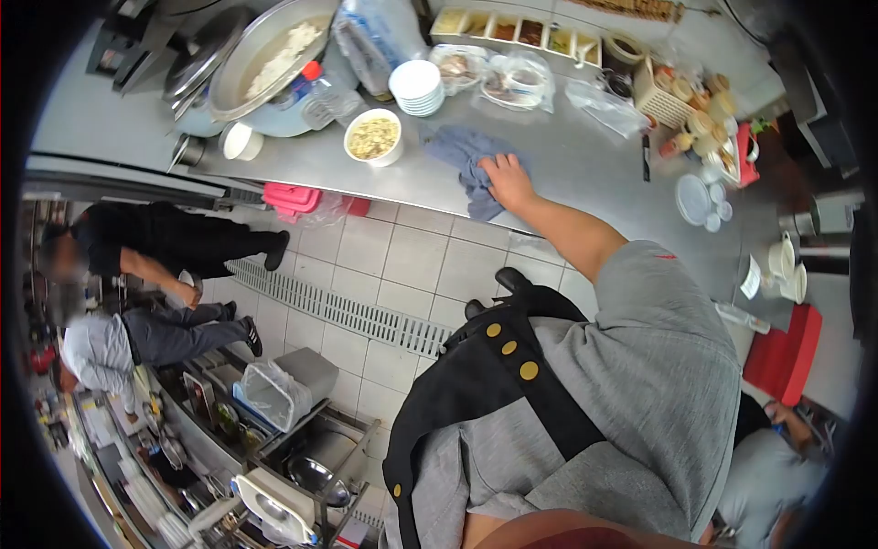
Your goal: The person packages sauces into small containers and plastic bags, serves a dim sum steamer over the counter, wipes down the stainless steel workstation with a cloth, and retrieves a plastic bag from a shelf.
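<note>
Blue-grey cloth, crumpled, on the steel counter; lower end reaches the front edge. Whether any of it hangs over: cannot tell.

Right hand on top of it, back of hand up, fingers part-curled and a little spread. Judged a loose grip, folds bunched under the fingers; palm side hidden. Arm comes in from the right of the view, nearly straight, short grey sleeve. Left hand out of view, so its state cannot be told; the right is the 1 hand at the cloth.

Key relation: most of the cloth lies left of the hand, past the fingertips, on the side of the bowl. Long axis, as far as crumpling lets it be read, slants from back left to the front edge, across the line of the forearm. Hand sits over its right part.

Left of cloth: 1 white bowl of yellowish food, just beside, apart, with a strip of bare steel between. Behind: stack of white dishes, near; dish in clear plastic, farther right. Black marker well apart, to the right. Steel right of the hand bare as far as the marker.
</note>
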`<state>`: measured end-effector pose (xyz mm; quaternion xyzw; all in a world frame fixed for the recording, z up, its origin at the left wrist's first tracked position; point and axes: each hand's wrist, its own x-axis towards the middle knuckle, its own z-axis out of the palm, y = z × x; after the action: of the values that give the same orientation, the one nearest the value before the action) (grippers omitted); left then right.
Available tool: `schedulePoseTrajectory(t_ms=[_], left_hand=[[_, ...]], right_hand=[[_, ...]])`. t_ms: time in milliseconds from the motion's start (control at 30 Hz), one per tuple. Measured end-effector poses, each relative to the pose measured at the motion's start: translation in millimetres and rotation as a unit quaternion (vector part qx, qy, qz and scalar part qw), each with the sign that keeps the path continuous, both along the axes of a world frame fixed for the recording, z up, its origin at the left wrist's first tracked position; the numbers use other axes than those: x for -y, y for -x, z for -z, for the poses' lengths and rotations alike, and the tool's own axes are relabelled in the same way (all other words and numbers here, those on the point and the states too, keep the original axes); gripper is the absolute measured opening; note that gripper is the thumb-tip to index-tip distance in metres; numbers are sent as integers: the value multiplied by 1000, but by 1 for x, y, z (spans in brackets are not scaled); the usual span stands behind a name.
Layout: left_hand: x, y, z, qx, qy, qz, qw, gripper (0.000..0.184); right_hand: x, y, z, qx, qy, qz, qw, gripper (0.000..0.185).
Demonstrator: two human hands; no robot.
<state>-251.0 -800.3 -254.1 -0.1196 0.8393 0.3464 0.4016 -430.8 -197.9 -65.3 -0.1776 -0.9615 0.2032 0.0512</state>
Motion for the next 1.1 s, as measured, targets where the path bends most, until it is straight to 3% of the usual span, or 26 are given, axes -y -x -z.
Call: schedulePoseTrajectory(t_ms=[67, 133, 267, 333, 400, 500, 600, 633, 700, 733, 767, 800, 833, 867, 900, 1000, 1033, 1100], left_hand=[[3, 8, 3, -5, 2, 15, 1000, 32], [2, 21, 3, -17, -10, 14, 1000, 32], [-15, 55, -5, -45, -104, -82, 990, 32], [-27, 77, -11, -18, -95, -102, 990, 32], [-68, 100, -52, -31, -69, -87, 993, 33], [-101, 111, -72, -47, -81, -40, 995, 32], [-115, 107, -70, -38, -82, 19, 996, 32], [-111, 108, -60, -17, -85, 50, 995, 32], [-78, 105, 1, -101, -41, 319, 942, 33], [-81, 100, 11, -43, -43, 224, 973, 34], [-86, 96, 14, 18, -42, 129, 991, 34], [-90, 102, 12, 35, 41, 208, 977, 35], [-100, 111, 12, 35, 37, 223, 974, 35], [-107, 120, 8, 5, 33, 252, 967, 35], [-117, 130, 3, -27, 29, 278, 960, 34], [-156, 157, -33, -122, 19, 349, 929, 33], [-187, 171, -45, -148, 120, 415, 890, 32], [-246, 179, -103, -128, 9, 267, 955, 31]], right_hand=[[-19, -31, 3, -17, 37, -18, 999, 49], [-48, -49, 7, -204, 48, -11, 978, 51], [-103, -81, -67, -136, 179, 233, 946, 50], [-131, -85, -80, -121, 140, 268, 945, 51], [-145, -75, -70, -106, 101, 301, 942, 53], [-128, -41, -17, -63, 23, 396, 916, 60], [-87, -32, 6, 25, -143, 374, 916, 62], [-81, -34, 12, 24, -135, 296, 945, 56], [-56, -49, 19, 51, -120, 128, 983, 44], [-40, -65, 19, 77, -117, 40, 989, 37], [-27, -86, 21, 8, -114, -46, 992, 30], [-18, -101, 25, -59, -98, -112, 987, 30], [-15, -115, 27, -121, -93, -159, 975, 32], [-18, -126, 20, -130, -6, -192, 973, 47], [-26, -132, 15, -130, -11, -181, 975, 47], [-48, -135, 4, -189, 36, -77, 978, 72], [-58, -128, -8, -191, 35, -69, 979, 72], [-83, -117, -38, -287, 77, -53, 953, 64]])
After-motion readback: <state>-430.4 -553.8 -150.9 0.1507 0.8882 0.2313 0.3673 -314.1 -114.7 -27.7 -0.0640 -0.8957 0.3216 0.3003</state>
